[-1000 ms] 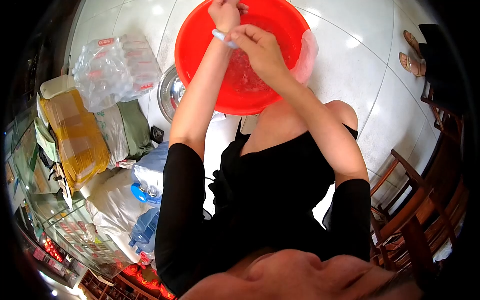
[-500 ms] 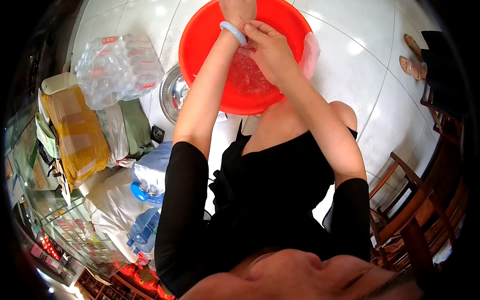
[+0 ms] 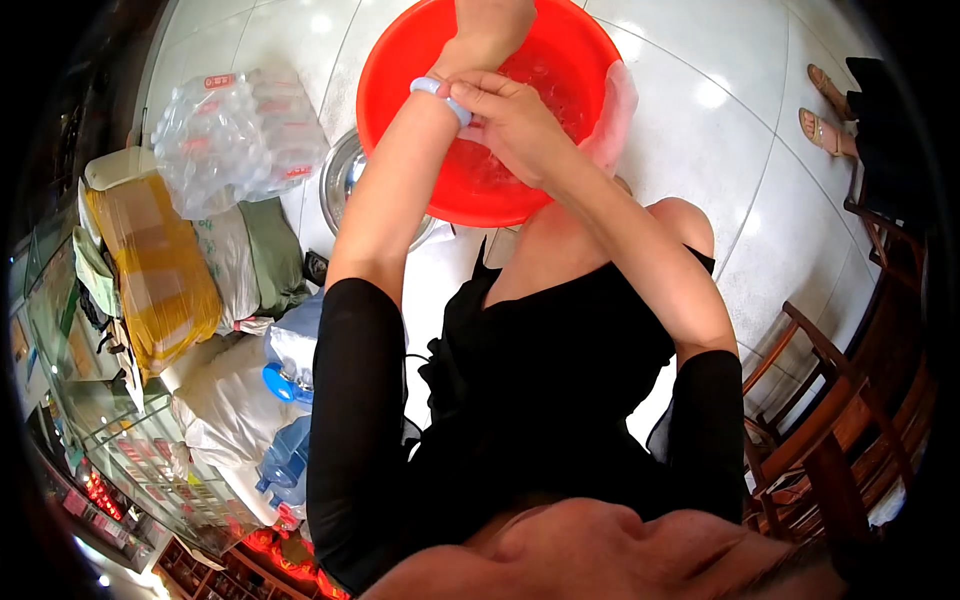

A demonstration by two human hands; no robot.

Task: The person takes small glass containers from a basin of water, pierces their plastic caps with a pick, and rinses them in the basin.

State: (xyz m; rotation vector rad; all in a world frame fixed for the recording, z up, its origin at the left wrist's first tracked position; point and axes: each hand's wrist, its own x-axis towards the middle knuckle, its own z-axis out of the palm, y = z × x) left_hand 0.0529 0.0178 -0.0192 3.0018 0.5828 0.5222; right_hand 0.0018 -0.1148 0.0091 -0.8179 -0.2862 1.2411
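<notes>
Above the red basin [image 3: 385, 80], my left hand [image 3: 495, 28] is bent at the wrist near the top edge, its fingers hidden. A pale bluish bangle [image 3: 425, 86] sits round my left wrist. My right hand [image 3: 490, 112] pinches the bangle between thumb and fingers at the side of the wrist. Water shows in the basin under my hands. A pinkish translucent sheet [image 3: 612, 115] hangs over the basin's right rim.
Wrapped bottles [image 3: 235, 140], a metal bowl [image 3: 340, 180], a taped package [image 3: 155, 270] and blue water jugs [image 3: 288, 455] stand on the left. Wooden chairs [image 3: 820, 430] and another person's sandaled feet [image 3: 825, 125] are at the right.
My left hand has bent over and shifted right, while its forearm has turned. My right hand has moved slightly down and left and now pinches the bangle.
</notes>
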